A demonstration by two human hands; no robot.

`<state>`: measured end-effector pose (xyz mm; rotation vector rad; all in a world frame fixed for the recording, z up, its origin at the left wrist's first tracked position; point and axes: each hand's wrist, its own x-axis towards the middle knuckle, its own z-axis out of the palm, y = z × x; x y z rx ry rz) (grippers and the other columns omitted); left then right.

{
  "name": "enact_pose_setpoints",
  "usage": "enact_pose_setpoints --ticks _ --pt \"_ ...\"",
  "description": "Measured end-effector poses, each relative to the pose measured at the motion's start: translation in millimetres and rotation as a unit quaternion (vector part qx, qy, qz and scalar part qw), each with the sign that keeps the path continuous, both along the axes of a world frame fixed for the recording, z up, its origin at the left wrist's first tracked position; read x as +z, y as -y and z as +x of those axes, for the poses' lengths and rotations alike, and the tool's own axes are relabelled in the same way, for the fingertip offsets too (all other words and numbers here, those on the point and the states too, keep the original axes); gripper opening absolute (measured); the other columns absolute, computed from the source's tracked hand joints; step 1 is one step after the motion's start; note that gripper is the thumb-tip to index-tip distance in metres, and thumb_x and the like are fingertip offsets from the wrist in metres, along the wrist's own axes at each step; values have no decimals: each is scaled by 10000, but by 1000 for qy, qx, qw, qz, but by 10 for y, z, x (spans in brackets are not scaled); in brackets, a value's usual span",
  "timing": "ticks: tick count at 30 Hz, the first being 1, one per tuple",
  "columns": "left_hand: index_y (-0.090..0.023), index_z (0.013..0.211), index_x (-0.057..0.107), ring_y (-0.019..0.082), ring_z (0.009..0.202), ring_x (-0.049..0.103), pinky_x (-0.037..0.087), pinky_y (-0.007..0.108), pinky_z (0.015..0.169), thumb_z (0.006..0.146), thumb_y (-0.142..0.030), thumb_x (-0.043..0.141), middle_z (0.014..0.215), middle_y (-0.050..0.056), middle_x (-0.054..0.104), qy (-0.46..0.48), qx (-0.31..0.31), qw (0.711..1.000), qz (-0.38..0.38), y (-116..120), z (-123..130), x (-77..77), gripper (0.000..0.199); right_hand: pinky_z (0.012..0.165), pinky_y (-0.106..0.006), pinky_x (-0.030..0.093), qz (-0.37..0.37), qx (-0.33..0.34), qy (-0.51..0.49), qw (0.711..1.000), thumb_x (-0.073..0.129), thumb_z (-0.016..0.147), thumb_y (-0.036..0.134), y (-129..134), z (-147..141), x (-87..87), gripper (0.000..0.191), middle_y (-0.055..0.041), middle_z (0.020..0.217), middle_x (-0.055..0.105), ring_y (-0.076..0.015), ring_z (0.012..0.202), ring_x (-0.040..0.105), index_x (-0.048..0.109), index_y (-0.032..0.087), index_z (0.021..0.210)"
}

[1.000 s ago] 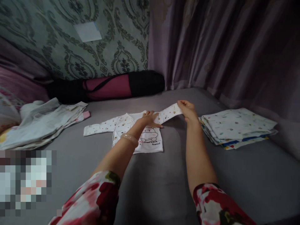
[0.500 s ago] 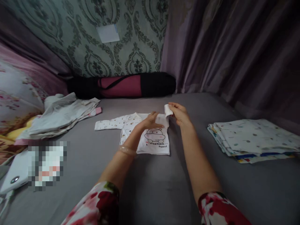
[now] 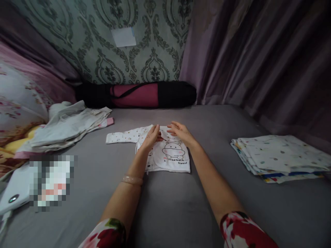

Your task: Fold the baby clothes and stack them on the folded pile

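Over the hippo-print baby shirt [image 3: 173, 151], the right hand [image 3: 182, 133] spreads its fingers, ungripping. Whether the left hand [image 3: 151, 137] grasps it, I cannot tell.

The left sleeve [image 3: 107, 232] and right sleeve [image 3: 240, 227] match: white fabric printed with large, soft-edged blooms in bright red, deep maroon and pink, with a patch of olive green near the left one's edge. Both end partway along the arms, leaving the forearms bare. A pale, smooth, rounded bangle [image 3: 131, 180] circles the left forearm above the bare left hand [image 3: 150, 139].
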<state>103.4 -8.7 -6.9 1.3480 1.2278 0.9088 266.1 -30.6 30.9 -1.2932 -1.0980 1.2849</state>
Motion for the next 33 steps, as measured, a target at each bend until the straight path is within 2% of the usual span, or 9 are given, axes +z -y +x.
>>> enact_pose_setpoints --ticks 3,5,8,14,17,20,23,27,33 --pt "-190 1368 463 89 679 587 544 230 676 890 -421 596 884 31 597 21 18 1000 -4 8 11 -21 547 789 -225 543 -3 -38 13 999 439 1002 258 -20 159 29 256 -113 1220 683 -118 913 714 588 186 1198" --pt "-177 1271 571 80 655 566 531 221 661 827 -310 661 869 22 595 8 11 1000 8 6 28 -38 472 781 -226 545 4 -79 22 997 411 1013 273 -40 308 45 259 -108 1221 685 -124 922 716 601 193 1169" --pt "-143 1101 679 94 629 555 513 230 639 808 -237 606 820 27 613 -19 31 998 43 -19 39 -55 316 770 -228 549 19 -124 42 991 403 1014 293 -58 503 43 267 -106 1213 689 -137 943 714 613 198 1148" --pt "-146 1069 715 153 742 607 505 271 728 790 -202 528 882 50 681 -104 72 983 135 -42 -36 -47 340 797 -255 546 26 -160 128 978 399 993 261 -139 628 -111 297 -115 1180 700 -144 953 708 621 182 1174" --pt "-132 1074 714 171 772 620 503 290 759 788 -187 516 866 56 685 -133 67 979 137 -25 -56 -41 352 928 -300 502 51 -121 278 952 395 964 194 -177 555 -216 340 -129 1208 685 -167 1078 664 620 154 1217" --pt "-131 1093 704 182 793 628 504 303 787 795 -181 511 850 56 688 -149 70 977 134 -19 -59 -50 358 1061 -331 403 77 -30 437 896 378 963 187 -128 394 -300 395 -148 1337 605 -199 1259 549 586 137 1294" --pt "-144 1096 702 187 845 631 495 313 851 791 -166 532 898 61 697 -173 75 971 147 -30 -67 -74 349 1169 -441 238 105 41 541 834 354 988 250 -15 210 -364 462 -167 1511 417 -263 1425 335 479 104 1408" --pt "-127 1139 684 192 905 621 472 330 921 802 -144 539 999 91 686 -210 72 958 180 -38 -91 -103 368 1197 -515 76 105 75 606 785 293 1015 367 100 81 -415 560 -159 1588 267 -294 1486 158 345 92 1499" --pt "-124 1184 676 211 951 606 467 344 936 807 -93 474 1023 112 644 -254 42 933 250 -23 -128 -159 429 1184 -547 79 92 98 643 754 216 1025 425 153 82 -415 552 -93 1610 235 -283 1490 140 318 225 1529"
